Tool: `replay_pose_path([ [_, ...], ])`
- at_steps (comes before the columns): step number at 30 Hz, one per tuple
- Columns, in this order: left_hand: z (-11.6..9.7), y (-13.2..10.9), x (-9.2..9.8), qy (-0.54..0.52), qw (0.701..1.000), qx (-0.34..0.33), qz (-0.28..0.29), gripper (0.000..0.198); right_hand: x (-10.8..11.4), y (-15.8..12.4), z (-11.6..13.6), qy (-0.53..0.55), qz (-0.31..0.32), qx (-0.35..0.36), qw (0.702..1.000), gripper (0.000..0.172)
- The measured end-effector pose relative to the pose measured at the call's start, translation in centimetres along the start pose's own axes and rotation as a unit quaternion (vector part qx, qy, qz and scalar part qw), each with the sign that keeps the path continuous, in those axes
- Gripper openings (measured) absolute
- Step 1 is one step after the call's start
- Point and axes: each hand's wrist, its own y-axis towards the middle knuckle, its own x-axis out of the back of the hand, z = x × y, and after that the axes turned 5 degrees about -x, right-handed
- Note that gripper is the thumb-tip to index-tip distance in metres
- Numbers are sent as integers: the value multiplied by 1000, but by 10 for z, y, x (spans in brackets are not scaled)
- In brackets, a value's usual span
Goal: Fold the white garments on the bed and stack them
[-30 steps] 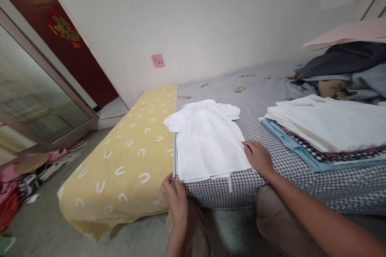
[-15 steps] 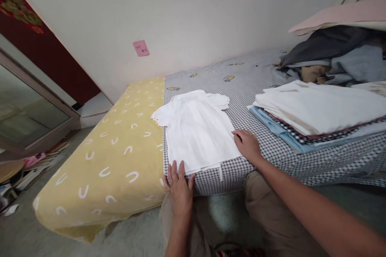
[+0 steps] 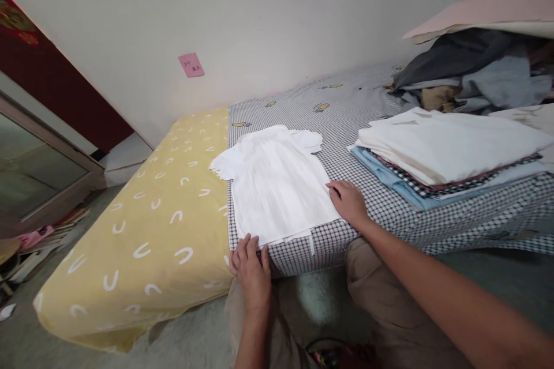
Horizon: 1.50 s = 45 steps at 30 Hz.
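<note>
A white short-sleeved shirt (image 3: 281, 184) lies spread flat on the bed, its sleeves away from me and its hem near the front edge. At the hem's left corner rests my left hand (image 3: 251, 271), open, the fingers slightly bent and the thumb apart. My right hand (image 3: 348, 203) is closed at the shirt's right side, with thumb and fingertips pinching the cloth edge. A narrow white strip (image 3: 311, 242) hangs below the hem between the hands.
A stack of folded clothes (image 3: 450, 144), white on top, lies to the right. Behind it is a dark and grey clothing heap (image 3: 467, 63) under a pink sheet-like piece (image 3: 485, 11). Yellow cloth (image 3: 142, 225) covers the bed's left part. A pink note (image 3: 191, 64) hangs on the wall.
The view has shifted slightly, so the bed and clothes appear a little further left and up. My left fingers have bent a little more; the right hand stays at the shirt's side.
</note>
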Motion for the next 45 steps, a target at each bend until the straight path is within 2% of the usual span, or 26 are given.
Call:
replay_pose_path([
  [8,-1,0,0,-30,999,14,-2,28,1,1,-2,23,-2,10,1000,29],
  [15,0,-1,-2,-72,996,56,-23,31,-1,-2,-5,11,-8,17,1000,29],
  [19,3,-1,-4,-107,987,102,-57,32,1,-1,-5,5,-8,21,1000,29],
  [26,0,1,-2,-133,976,128,-118,35,1,-1,-6,5,-4,20,1000,30],
  [29,-1,2,-1,-133,973,147,-116,39,0,-1,-7,5,-5,21,1000,30],
  [34,3,3,1,-171,961,185,-111,33,0,-1,-6,2,-12,22,1000,30],
  [45,8,2,-1,-197,952,204,-116,30,1,-1,-7,1,-3,20,1000,31],
])
